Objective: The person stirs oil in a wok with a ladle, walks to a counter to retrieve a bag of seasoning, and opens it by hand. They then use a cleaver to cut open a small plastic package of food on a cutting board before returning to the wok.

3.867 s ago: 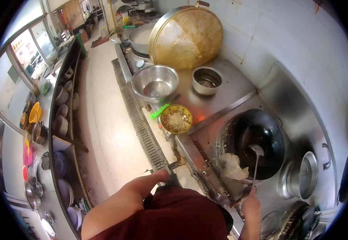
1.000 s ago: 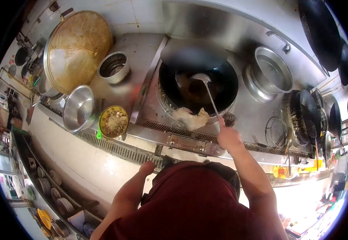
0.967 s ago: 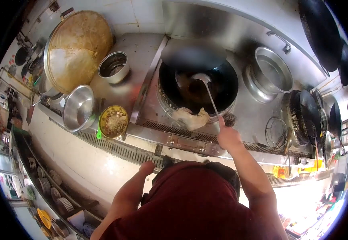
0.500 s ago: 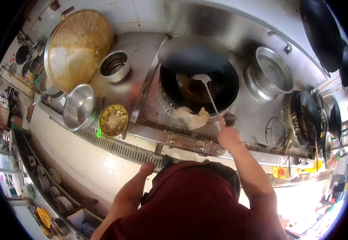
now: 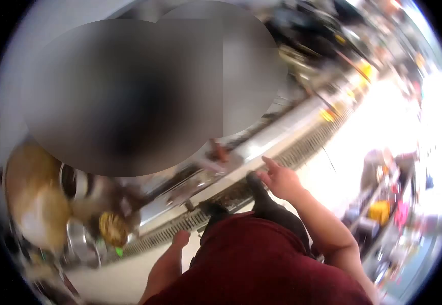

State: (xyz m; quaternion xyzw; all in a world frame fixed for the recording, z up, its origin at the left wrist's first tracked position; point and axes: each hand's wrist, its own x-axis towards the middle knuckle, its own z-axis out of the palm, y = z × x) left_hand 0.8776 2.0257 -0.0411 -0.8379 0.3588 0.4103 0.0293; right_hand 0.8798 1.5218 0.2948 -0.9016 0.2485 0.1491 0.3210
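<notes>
Right hand point(image 5: 280, 180): released, finger extended, near grate point(image 5: 190, 220)
Left hand point(image 5: 181, 239): near grate, cannot tell its grip
Food bowl point(image 5: 113, 229): beside metal bowl point(image 5: 80, 240)
Pot point(image 5: 80, 184): beside lid point(image 5: 40, 203)

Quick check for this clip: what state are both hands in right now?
Left hand: blurred, fingers not made out; open or closed, cannot tell.
Right hand: open, index finger extended, nothing visible in it.
</notes>
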